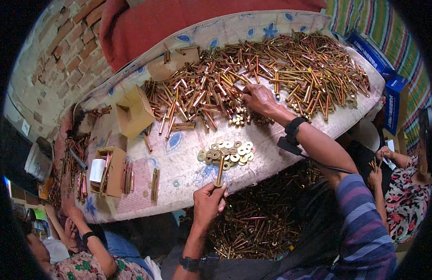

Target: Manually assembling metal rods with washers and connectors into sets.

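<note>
My left hand is closed at the near side of the table. Its thumb and fingers pinch the lower end of a brass-coloured bolt, which points upward with a washer-like ring at its base. Just beyond the bolt's tip lies a heap of flat round washers. Out over the large pile of metal sleeves, my right hand has its fingers bent down among the pieces. What its fingertips grip is hidden. Beside that hand sit several small gold nuts.
An open cardboard box and a smaller box stand on the left. Below the table edge lies a mass of bolts. Co-workers sit at lower left and right. Blue boxes stand at the right.
</note>
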`<state>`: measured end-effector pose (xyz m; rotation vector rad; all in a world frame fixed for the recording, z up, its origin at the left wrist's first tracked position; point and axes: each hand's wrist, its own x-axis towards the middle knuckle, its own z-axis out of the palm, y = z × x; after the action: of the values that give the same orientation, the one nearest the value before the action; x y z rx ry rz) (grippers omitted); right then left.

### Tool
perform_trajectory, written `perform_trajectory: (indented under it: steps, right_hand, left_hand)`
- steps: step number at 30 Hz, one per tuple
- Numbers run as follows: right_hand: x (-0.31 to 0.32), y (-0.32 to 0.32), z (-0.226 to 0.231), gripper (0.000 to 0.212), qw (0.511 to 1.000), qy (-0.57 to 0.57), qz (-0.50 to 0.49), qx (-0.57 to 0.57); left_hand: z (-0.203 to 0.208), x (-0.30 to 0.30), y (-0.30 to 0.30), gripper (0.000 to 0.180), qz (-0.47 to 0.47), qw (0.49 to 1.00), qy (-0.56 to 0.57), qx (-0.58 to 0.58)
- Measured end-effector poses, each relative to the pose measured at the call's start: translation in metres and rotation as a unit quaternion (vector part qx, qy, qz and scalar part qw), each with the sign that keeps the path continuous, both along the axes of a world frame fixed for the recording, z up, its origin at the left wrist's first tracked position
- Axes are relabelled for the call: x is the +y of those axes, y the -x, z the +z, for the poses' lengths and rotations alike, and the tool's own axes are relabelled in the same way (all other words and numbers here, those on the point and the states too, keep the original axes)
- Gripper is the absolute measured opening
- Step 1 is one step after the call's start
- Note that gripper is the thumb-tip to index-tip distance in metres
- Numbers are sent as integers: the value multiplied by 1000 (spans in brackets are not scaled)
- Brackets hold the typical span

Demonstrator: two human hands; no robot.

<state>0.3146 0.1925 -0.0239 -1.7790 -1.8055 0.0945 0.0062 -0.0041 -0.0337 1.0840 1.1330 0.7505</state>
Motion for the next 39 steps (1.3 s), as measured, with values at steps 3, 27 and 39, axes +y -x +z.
perform_trajectory:
  steps: [3, 27, 39]
  right_hand:
    - [-16, -4, 12, 28, 997, -38, 50, 34]
    - [-148, 51, 84, 30, 910, 195, 228, 286]
    - [-152, 47, 87, 34, 932, 215, 251, 152]
  left_hand:
    - [5, 0, -1, 28, 3, 1000, 4, 21]
    - [-1, -2, 7, 26, -13, 997, -48, 51]
    - [2, -4, 5, 25, -43, 981, -99, 162]
